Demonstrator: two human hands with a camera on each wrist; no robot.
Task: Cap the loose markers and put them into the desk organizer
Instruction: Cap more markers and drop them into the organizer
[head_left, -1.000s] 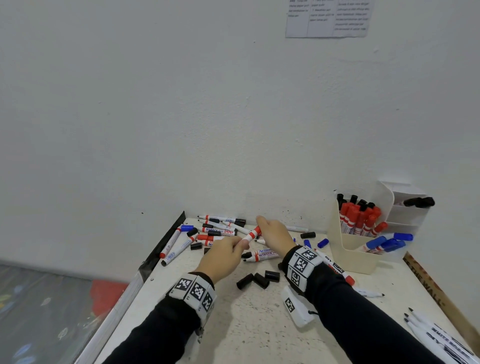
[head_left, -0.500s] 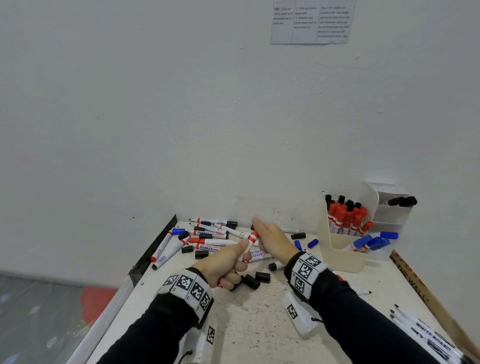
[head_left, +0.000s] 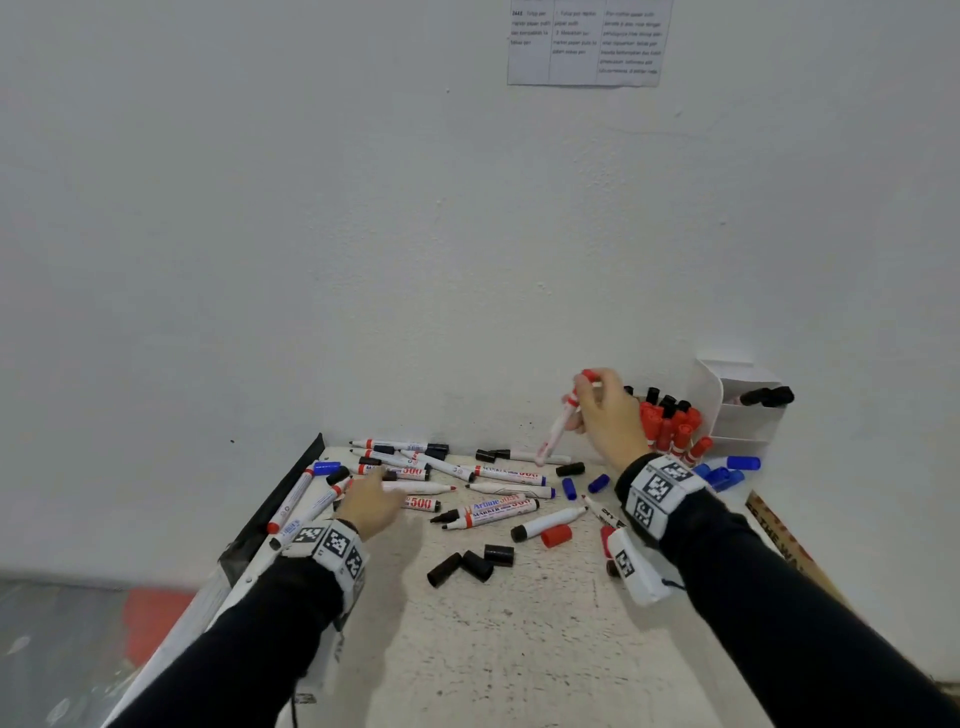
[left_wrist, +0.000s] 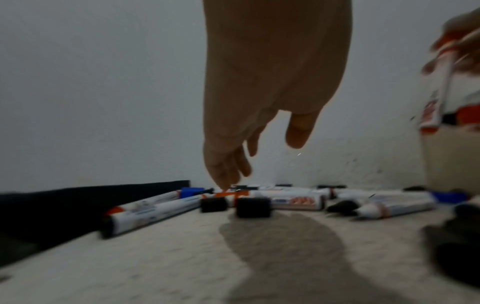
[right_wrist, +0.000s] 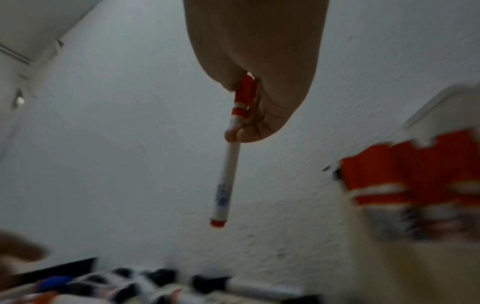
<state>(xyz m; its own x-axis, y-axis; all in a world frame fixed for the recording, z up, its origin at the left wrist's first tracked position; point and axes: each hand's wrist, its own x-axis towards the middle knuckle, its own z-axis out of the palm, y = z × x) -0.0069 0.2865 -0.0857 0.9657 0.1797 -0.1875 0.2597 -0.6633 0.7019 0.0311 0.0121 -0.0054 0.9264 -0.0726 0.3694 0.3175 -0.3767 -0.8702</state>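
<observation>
Beside desk organizer (head_left: 727, 410): right hand (head_left: 608, 415) gripping capped red marker (head_left: 558, 426); left hand (head_left: 371, 501) open over bench (head_left: 493, 649) markers.

Right hand (head_left: 605, 410) lifts capped red-and-white marker (head_left: 560, 423) toward cream plastic desk organizer (head_left: 727, 400) at far right; left hand (head_left: 371, 501) drops to loose markers, far left.

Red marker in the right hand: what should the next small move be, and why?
Probably carry it the short way right and lower it into the desk organizer. The right hand pinches the red marker by its capped end, barrel hanging down, just left of the red markers already standing there.
</observation>
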